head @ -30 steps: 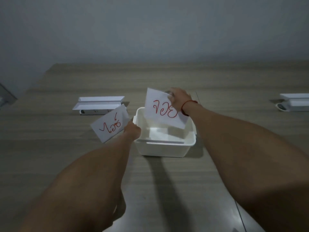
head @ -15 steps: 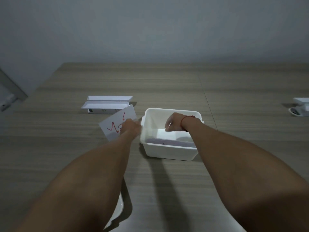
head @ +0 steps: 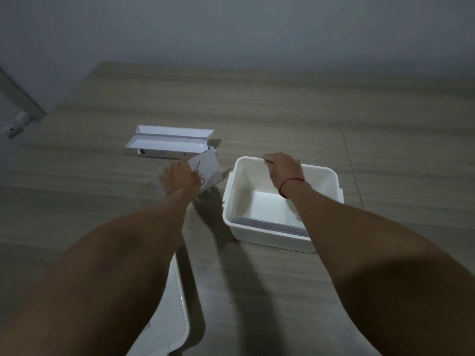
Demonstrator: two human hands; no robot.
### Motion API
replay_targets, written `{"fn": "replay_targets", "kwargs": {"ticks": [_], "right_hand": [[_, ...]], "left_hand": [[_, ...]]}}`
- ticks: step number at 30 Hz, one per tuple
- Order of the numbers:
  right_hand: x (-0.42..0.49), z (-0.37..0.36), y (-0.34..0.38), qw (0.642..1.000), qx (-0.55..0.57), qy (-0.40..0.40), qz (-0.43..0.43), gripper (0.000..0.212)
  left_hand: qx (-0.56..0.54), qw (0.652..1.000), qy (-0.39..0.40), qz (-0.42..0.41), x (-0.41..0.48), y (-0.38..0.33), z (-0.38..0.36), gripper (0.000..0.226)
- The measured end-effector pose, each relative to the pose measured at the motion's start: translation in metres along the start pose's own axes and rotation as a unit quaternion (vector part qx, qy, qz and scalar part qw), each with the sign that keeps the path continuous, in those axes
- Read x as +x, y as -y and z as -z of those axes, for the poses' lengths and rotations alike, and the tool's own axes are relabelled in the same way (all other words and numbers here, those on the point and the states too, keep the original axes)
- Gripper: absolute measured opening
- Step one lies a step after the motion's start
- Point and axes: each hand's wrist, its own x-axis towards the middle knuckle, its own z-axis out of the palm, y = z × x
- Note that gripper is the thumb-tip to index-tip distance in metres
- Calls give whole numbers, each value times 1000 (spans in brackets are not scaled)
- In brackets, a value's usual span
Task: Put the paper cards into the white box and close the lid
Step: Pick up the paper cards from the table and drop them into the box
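Note:
The white box (head: 267,238) stands open on the wooden table, right of centre. Paper cards (head: 272,222) lie flat on its floor, their edges showing along the near wall. My right hand (head: 284,169), with a red string at the wrist, hovers over the box's far rim with loosely curled fingers and nothing in it. Left of the box, my left hand (head: 181,177) grips a white card with red writing (head: 207,168), tilted just above the table. The white lid (head: 177,319) lies at the near edge, partly hidden under my left forearm.
A white two-tier stand (head: 169,142) sits on the table just behind the held card. A grey frame piece (head: 18,124) shows at the far left, off the table. A wall runs along the table's far side.
My right hand has let go of its card inside the box and lifted to the far rim. My left hand has carried its card slightly forward, near the stand.

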Motion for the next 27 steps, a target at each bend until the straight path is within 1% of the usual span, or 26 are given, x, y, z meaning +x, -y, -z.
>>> {"fn": "replay_targets", "kwargs": {"ticks": [3, 5, 8, 10, 12, 14, 17, 20, 23, 27], "right_hand": [[0, -3, -2, 1000, 0, -6, 8, 28], [-1, -2, -1, 1000, -14, 1, 8, 29], [-8, 6, -4, 999, -41, 31, -4, 30], [-14, 14, -9, 996, -56, 58, -27, 34], [-26, 27, -15, 993, -68, 73, -56, 36], [-37, 38, -23, 990, -77, 79, -86, 36], [-60, 54, -31, 982, -99, 79, -139, 35], [-84, 64, -39, 974, -91, 72, -197, 39], [-103, 69, -46, 968, -31, 74, -239, 41], [-122, 74, -53, 960, 28, 85, -266, 42]], "left_hand": [[-10, 999, -4, -36, -6, 1, -7, 24], [-21, 998, -2, -51, -10, -1, -5, 25], [-2, 996, -15, -84, -17, -6, 4, 32], [-11, 995, -41, -93, -16, -11, 16, 25], [-23, 990, -83, -114, -16, -17, 35, 20], [-41, 983, -114, -139, -19, -25, 55, 21], [-102, 966, -149, -186, -35, -41, 79, 26], [-156, 947, -166, -228, -53, -63, 94, 32], [-183, 934, -149, -267, -68, -83, 95, 35], [-169, 916, -90, -353, -92, -103, 77, 27]]}}
